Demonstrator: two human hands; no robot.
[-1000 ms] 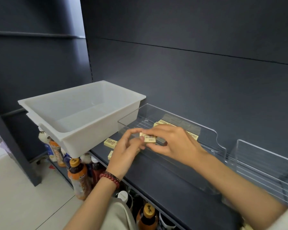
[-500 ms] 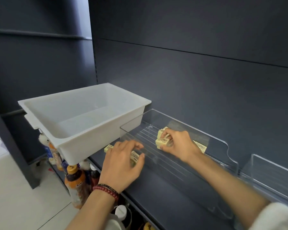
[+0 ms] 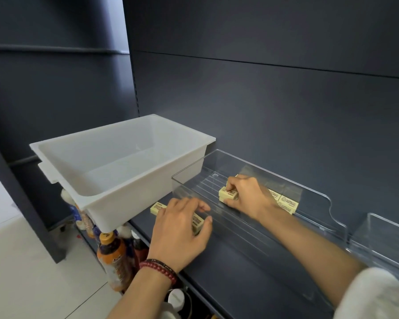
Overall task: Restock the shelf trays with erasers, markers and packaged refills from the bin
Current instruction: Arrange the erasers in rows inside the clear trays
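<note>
Right hand [image 3: 247,196]: fingertips and thumb pinched the top eraser [image 3: 228,194], seated on a lower eraser [image 3: 222,199] inside the clear shelf tray [image 3: 313,194].
Left hand [image 3: 182,226]: fingers bent over a loose eraser [image 3: 197,223] on the dark shelf [image 3: 228,268]; gripping or merely covering, I could not tell.
Other stock: a spare eraser [image 3: 158,207] lay just beside the left fingertips, toward the white bin [image 3: 115,162]; a row of erasers [image 3: 286,203] lay behind the right knuckles.
Doing it well: probably square the top eraser's edges before letting go, knuckles off the row.
</note>
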